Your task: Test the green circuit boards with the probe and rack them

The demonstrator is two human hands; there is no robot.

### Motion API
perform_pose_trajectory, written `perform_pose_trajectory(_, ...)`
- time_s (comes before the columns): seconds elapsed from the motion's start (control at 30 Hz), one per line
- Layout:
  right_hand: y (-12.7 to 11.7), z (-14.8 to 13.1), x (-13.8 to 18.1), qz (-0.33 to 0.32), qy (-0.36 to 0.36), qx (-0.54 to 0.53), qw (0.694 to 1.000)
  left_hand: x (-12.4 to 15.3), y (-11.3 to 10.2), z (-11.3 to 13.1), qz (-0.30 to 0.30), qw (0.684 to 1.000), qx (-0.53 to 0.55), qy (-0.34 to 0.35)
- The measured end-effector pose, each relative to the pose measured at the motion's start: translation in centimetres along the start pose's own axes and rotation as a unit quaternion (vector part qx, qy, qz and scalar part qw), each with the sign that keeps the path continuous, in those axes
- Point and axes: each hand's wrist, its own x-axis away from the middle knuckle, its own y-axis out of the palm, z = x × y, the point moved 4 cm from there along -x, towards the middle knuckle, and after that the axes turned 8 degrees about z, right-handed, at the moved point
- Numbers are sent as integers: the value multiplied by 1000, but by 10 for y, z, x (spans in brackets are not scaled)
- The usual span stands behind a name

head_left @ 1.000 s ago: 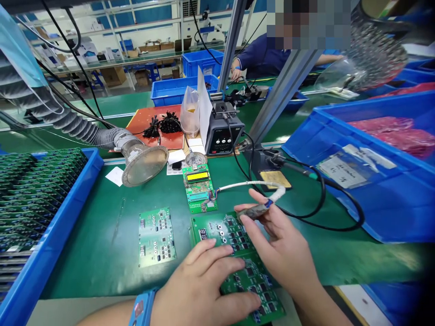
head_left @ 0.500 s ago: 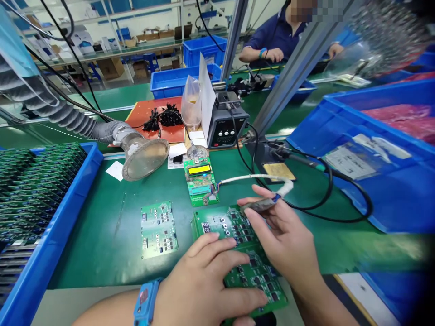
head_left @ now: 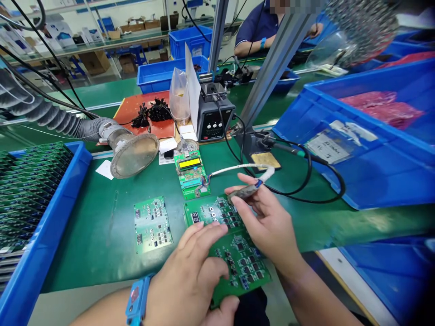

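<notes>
Since the earlier frame, fingers of the left hand (head_left: 185,274) are curling back; I can't tell whether they're gripping. Frame left, a blue bin (head_left: 56,217) is holding standing boards (head_left: 30,190); frame right, another bin (head_left: 377,167) is holding pink packets (head_left: 377,108). Lower centre, I'm seeing the circuit board (head_left: 239,251) lying between both hands, the right hand (head_left: 272,222) pinching a probe (head_left: 245,192).

Counted one left hand (head_left: 192,276), one right hand (head_left: 272,222), one grey probe (head_left: 245,192), one yellow-screened board (head_left: 186,175), one lone panel (head_left: 152,225), one soldering station (head_left: 215,121), one sponge (head_left: 267,160), one hose funnel (head_left: 135,156), two black cable bundles (head_left: 159,111), one blue wristband (head_left: 137,299) and one co-worker (head_left: 249,28). Could fix no number for the boards (head_left: 34,181) in the left bin (head_left: 64,195) (too tightly packed) or the panels (head_left: 242,260) under the hands.
</notes>
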Motion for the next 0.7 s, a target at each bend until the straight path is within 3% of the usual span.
perform_pose_trajectory(0.37,-1,2,0,10,-4,23,1000,-4,7,1,-153,986,-65,-1)
perform_pose_trajectory(0.7,0,5,1,10,8,23,1000,1,14,-5,-151,987,-62,-1)
